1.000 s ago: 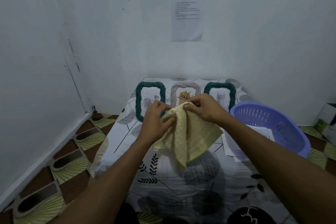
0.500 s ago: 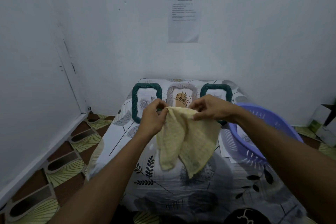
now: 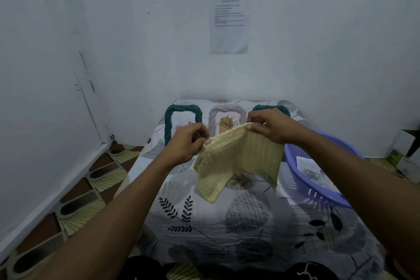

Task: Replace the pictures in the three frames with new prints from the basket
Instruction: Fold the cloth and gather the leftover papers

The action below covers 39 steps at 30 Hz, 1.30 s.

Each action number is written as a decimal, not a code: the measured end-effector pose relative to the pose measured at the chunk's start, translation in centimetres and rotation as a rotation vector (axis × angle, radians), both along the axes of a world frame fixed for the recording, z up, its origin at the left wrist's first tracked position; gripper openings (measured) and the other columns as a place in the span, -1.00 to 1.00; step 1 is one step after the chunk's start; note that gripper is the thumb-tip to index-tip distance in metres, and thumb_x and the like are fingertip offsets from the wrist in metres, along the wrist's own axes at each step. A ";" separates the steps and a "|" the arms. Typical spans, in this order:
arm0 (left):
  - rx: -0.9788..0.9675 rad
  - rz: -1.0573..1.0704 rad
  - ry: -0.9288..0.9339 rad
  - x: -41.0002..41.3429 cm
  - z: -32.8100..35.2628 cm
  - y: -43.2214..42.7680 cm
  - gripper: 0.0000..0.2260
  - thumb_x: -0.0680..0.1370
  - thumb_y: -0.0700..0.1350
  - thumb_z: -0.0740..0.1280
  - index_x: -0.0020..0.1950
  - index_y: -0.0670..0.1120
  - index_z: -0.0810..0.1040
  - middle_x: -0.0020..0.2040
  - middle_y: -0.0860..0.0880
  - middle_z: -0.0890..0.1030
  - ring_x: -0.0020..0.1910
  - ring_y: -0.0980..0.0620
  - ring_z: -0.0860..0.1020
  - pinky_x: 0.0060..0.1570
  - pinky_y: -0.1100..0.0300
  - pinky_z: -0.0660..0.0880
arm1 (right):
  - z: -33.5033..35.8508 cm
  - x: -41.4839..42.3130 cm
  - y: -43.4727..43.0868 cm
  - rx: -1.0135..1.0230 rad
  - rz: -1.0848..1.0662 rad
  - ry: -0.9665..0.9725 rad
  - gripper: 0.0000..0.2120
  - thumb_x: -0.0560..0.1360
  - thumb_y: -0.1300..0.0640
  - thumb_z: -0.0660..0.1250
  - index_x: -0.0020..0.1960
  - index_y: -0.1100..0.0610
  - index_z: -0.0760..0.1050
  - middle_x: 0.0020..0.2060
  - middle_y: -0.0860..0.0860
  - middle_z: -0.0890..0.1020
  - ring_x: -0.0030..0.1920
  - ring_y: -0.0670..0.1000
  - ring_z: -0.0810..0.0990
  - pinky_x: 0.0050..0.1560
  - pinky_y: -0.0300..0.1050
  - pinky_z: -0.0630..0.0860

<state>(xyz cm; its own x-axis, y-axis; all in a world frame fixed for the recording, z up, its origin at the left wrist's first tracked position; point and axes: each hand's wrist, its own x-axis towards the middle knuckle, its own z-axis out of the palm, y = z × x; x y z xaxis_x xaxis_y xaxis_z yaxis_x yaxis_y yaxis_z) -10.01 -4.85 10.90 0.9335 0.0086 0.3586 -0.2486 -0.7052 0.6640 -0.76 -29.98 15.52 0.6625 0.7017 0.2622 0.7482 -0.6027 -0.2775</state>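
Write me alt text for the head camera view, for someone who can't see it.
Two bare hands, left hand and right hand, hold a pale yellow cloth stretched by its top edge above a leaf-print sheet. Behind it three picture frames lie in a row by a white wall; a purple basket holding paper prints sits to the right.

A leaf-print sheet covers the table [image 3: 247, 223]. Three frames [image 3: 227, 118] lie at twelve o'clock; a purple basket [image 3: 318, 193] sits at three o'clock on loose papers [image 3: 281, 191].
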 end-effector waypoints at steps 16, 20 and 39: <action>-0.492 0.193 0.427 -1.5 -7.4 -0.6 -0.70 0.56 -0.17 0.22 0.26 0.04 0.51 0.04 -0.07 0.62 -0.04 0.01 0.59 -0.13 0.12 0.47 | -1.3 1.0 -0.5 -0.028 0.006 0.009 -0.90 0.56 0.01 0.28 -0.13 -0.06 0.44 -0.25 -0.11 0.49 -0.19 -0.03 0.46 -0.18 -0.11 0.35; -0.773 0.139 0.467 -0.7 -5.9 -1.3 -0.69 0.56 -0.20 0.13 0.21 0.05 0.54 0.06 -0.04 0.64 0.09 -0.01 0.57 0.18 -0.03 0.35 | -1.4 1.0 -0.4 -0.035 -0.005 0.030 -0.92 0.58 0.01 0.26 -0.10 -0.05 0.45 -0.25 -0.17 0.46 -0.17 -0.05 0.45 -0.15 -0.11 0.36; -1.195 -0.158 0.674 0.5 -6.1 -0.9 -0.56 0.62 0.22 -0.01 0.33 0.06 0.46 0.04 -0.10 0.61 -0.17 -0.04 0.52 -0.25 0.11 0.25 | -1.3 0.2 -1.2 0.025 0.005 0.137 -0.89 0.58 -0.01 0.25 -0.08 -0.03 0.50 -0.14 -0.04 0.59 -0.11 -0.06 0.55 -0.01 0.03 0.53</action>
<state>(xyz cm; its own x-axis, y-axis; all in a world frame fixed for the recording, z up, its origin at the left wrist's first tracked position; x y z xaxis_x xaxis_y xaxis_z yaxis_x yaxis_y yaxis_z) -9.53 -5.78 4.78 0.9420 -0.1327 -0.3084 0.3357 0.3779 0.8628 -0.57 -31.23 14.17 0.6900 0.6991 0.1873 0.7050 -0.5908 -0.3922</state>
